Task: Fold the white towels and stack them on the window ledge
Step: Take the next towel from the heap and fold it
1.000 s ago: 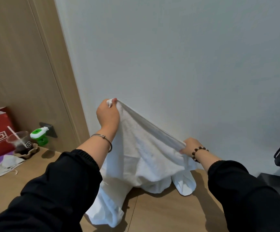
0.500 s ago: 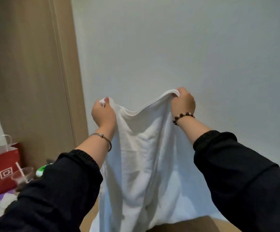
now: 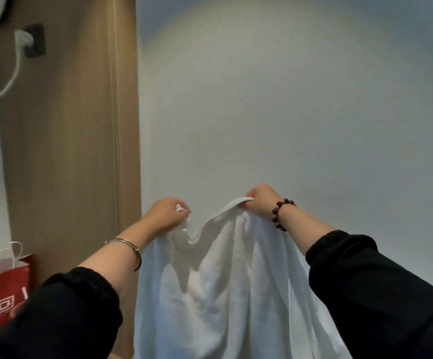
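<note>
Step in hand, by the look of it: opening out the white towel (image 3: 223,294) ahead of the first fold. Hangs in the air in front of the pale wall (image 3: 287,99), strung by its top hem between both hands, bottom end cut off by the frame edge.
Left hand (image 3: 167,213): fingers curled, pinching a bunched bit of hem.
Right hand (image 3: 260,200): clenched over the hem, knuckles up.
Sagging hem between the two, long vertical creases below.

To do it well:
- Pull the hands apart to straighten the hem; avoids a skewed fold later.
- Walk each pinch out to a true corner. Cannot tell corner grip from mid-hem grip on either side.
- Keep both hands level for square-hanging sides.
- Bring corner to corner only after tautening the hem, then lay flat to finish.
- Keep the hanging end away from the red paper bag (image 3: 3,288) at lower left.

Window ledge: not in view, so no read on the stack.

Count:
- white towels: 1 in view
- hands: 2, both gripping
- black sleeves (image 3: 365,281): 2
- metal bangle (image 3: 130,248): 1, left wrist
- bead bracelet (image 3: 280,213): 1, right wrist
- red paper bags: 1
- wall sockets (image 3: 38,40): 1, on the wood panel (image 3: 67,151), with 1 white plug and cable (image 3: 16,71)
</note>
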Available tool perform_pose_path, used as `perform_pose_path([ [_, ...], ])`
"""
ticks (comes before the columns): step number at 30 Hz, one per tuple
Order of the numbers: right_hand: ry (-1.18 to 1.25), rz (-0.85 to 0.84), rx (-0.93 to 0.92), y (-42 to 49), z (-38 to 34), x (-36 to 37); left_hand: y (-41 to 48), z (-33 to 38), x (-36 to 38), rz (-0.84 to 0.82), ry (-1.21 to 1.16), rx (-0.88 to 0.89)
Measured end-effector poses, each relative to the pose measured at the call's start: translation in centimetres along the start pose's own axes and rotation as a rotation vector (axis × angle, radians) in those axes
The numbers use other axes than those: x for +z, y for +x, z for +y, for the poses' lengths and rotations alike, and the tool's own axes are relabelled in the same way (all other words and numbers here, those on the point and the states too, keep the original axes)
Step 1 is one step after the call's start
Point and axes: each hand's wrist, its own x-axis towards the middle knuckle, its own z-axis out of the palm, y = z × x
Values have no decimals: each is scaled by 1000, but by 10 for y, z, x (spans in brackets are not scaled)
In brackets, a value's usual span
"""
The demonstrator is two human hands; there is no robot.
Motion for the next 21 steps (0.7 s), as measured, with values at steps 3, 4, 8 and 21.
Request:
perform_pose_path([
  [3, 19, -116, -9, -14, -1, 13, -19, 14, 9, -218, -88, 72],
  [4, 24, -141, -21, -17, -3, 17, -23, 19, 15, -271, -60, 81],
  [8, 26, -127, -83, -28, -10, 31, -32, 33, 39, -161, 110, 148],
  [21, -261, -170, 121, -77, 61, 77, -21, 6, 71, 162, 283, 38],
])
